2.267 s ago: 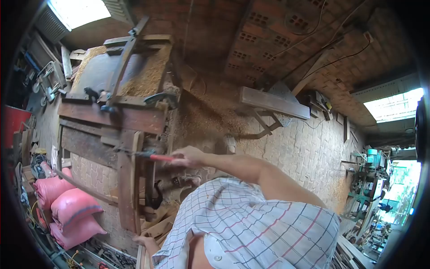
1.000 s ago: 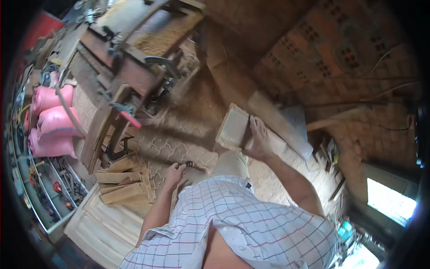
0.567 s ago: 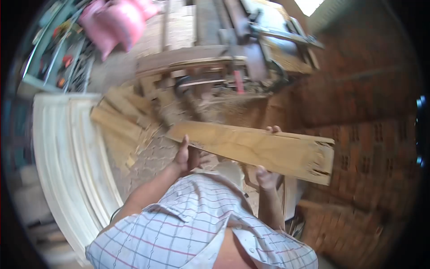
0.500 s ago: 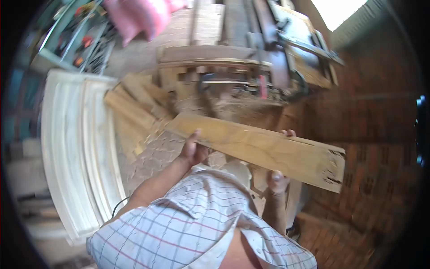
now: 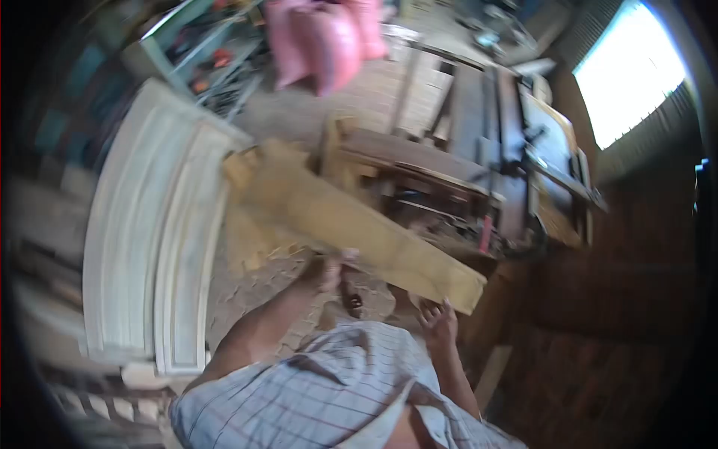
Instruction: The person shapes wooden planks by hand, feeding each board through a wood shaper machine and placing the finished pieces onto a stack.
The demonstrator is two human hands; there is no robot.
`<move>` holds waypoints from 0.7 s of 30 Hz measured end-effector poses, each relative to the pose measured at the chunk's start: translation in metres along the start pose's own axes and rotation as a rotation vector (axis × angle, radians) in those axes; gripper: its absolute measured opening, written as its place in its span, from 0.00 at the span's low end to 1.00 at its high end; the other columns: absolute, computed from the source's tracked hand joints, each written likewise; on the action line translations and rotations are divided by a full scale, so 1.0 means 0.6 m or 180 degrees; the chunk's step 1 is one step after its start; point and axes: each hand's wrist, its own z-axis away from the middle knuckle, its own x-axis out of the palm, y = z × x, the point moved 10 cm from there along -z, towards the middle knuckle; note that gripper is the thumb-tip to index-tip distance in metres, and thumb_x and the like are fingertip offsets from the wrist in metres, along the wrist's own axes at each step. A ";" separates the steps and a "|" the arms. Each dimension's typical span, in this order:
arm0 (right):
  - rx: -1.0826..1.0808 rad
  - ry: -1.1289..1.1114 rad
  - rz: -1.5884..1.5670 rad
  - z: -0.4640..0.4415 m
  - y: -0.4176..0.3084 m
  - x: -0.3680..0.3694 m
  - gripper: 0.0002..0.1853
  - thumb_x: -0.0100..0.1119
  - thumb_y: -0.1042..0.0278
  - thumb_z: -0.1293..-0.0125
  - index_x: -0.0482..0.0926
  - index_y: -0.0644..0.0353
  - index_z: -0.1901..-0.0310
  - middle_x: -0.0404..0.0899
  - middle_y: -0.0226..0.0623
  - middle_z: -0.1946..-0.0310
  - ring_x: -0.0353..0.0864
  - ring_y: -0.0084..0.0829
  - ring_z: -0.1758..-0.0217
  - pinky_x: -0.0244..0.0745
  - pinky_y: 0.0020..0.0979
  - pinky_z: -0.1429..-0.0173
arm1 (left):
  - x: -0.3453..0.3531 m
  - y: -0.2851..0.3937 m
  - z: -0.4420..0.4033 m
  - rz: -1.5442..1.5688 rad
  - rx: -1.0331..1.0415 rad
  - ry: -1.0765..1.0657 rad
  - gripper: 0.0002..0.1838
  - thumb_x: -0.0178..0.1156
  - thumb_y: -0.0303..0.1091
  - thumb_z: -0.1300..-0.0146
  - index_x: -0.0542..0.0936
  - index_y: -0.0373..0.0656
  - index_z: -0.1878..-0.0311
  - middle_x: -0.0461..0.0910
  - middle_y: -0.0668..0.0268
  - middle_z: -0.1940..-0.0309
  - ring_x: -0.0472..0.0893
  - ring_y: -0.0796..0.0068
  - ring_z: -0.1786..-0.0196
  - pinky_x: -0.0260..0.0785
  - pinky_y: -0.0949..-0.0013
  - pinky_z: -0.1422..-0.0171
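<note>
A long, flat yellowish wooden board slants from the upper left down to the right in front of me. My right hand grips its lower edge near the right end, thumb at the edge and fingers partly beneath. Below the board's middle, my left hand is close to the lower edge; motion blur hides its finger positions and whether it touches. The far left end of the board overlaps a stack of wood pieces, and their boundary is blurred.
Pale panels stand at the left. A wooden workbench with a red-handled clamp lies ahead. Beyond are pink sacks and a tool rack. A brick wall is at the right.
After the left hand was down and the right hand at a pale piece, both came onto the board. The board has since shifted left toward the stack, its right end lower, as the view turned.
</note>
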 end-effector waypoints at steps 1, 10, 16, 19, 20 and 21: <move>-0.0126 -0.0101 -0.0223 -0.011 -0.022 0.016 0.20 0.54 0.47 0.19 0.76 0.49 0.36 0.78 0.39 0.36 0.78 0.46 0.31 0.70 0.56 0.25 | -0.010 -0.003 -0.022 0.0156 0.0054 -0.0054 0.18 0.66 0.38 0.33 0.82 0.41 0.44 0.86 0.61 0.52 0.88 0.64 0.51 0.84 0.58 0.44; -0.0588 -0.0381 0.0488 -0.130 -0.319 0.229 0.16 0.61 0.58 0.20 0.79 0.58 0.40 0.87 0.39 0.46 0.90 0.38 0.53 0.88 0.43 0.47 | 0.135 0.128 -0.157 0.0250 0.0352 0.0372 0.23 0.66 0.41 0.28 0.79 0.46 0.33 0.86 0.62 0.41 0.88 0.60 0.43 0.86 0.54 0.43; -0.2401 -0.0766 0.2936 -0.172 -0.506 0.334 0.26 0.66 0.52 0.25 0.77 0.63 0.36 0.90 0.46 0.52 0.91 0.40 0.52 0.85 0.42 0.50 | 0.066 0.291 -0.266 0.0465 0.1137 0.0510 0.19 0.63 0.40 0.24 0.80 0.45 0.34 0.87 0.62 0.42 0.88 0.63 0.46 0.87 0.57 0.47; -0.3909 0.0580 0.4867 -0.141 -0.554 0.288 0.32 0.69 0.60 0.28 0.70 0.61 0.29 0.85 0.31 0.64 0.88 0.33 0.60 0.83 0.38 0.56 | -0.009 0.373 -0.278 0.0388 0.1175 0.0434 0.17 0.63 0.39 0.23 0.81 0.45 0.36 0.88 0.63 0.43 0.89 0.64 0.46 0.87 0.59 0.49; -0.3884 0.0622 0.4874 -0.145 -0.550 0.264 0.32 0.69 0.60 0.28 0.70 0.61 0.29 0.85 0.31 0.64 0.88 0.33 0.60 0.83 0.38 0.56 | -0.032 0.396 -0.280 0.0341 0.1195 0.0376 0.16 0.63 0.39 0.23 0.82 0.45 0.38 0.89 0.64 0.44 0.89 0.65 0.47 0.87 0.60 0.51; -0.2720 0.0356 0.4996 -0.192 -0.511 0.215 0.33 0.68 0.60 0.29 0.68 0.61 0.27 0.85 0.35 0.64 0.87 0.34 0.61 0.82 0.38 0.56 | -0.057 0.412 -0.283 0.0342 0.1145 0.0367 0.16 0.63 0.39 0.23 0.82 0.45 0.38 0.89 0.64 0.44 0.89 0.65 0.47 0.87 0.60 0.51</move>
